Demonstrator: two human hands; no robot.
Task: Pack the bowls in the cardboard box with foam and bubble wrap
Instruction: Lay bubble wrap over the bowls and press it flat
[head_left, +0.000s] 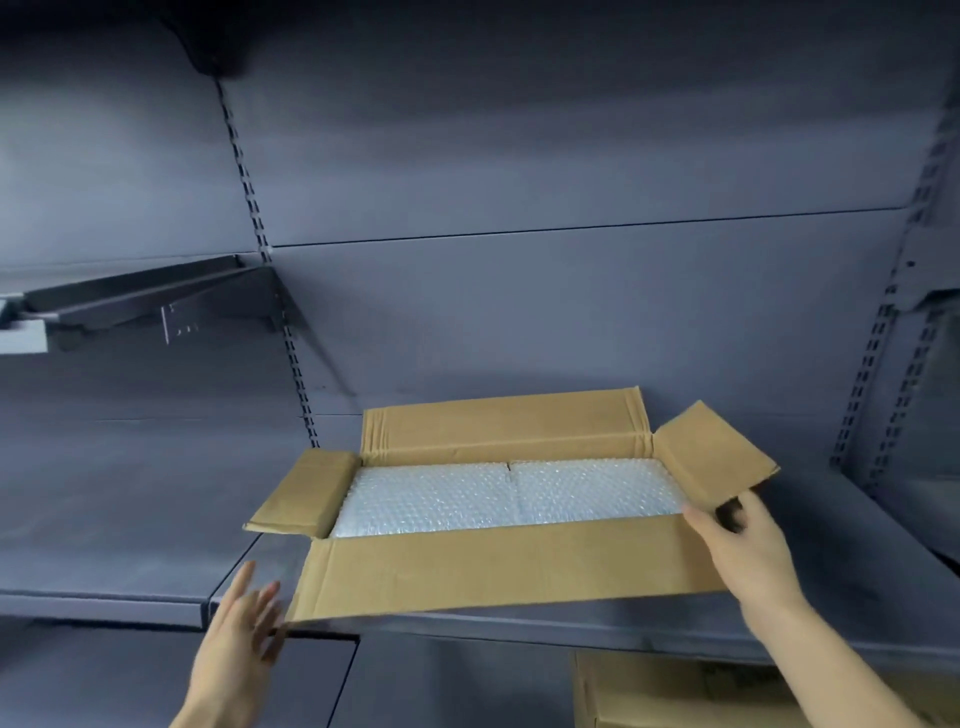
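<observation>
Head view, box: the box (509, 566) sits on a dark grey shelf (130, 545), all four flaps spread open, the near flap hanging out over the shelf edge.
Head view, wrap: bubble wrap (498, 499) covers the inside from end to end, lying flat, with a faint seam down the middle.
Head view, bowls: none in sight; if they are in there, they lie under the wrap, and that cannot be told from here. No foam shows either.
Head view, left hand: the left hand (236, 639) hovers at the near left corner of the box, fingers straight and spread, holding nothing; fingertips just beside the near flap, perhaps brushing its edge.
Head view, right hand: the right hand (743, 551) is on the right end, thumb on the inner edge and fingers curled round the base of the right flap (711, 462), so it grips that flap.
Head view, below: a second carton (675, 696) peeks out under the shelf, lower right.
Step in hand: looks like the padding is done and closing is about to begin.
Next move: likely fold the short end flaps in first, then the long ones; the left hand needs to catch the left flap (301, 493), and the wrap must stay flat under the flaps.
</observation>
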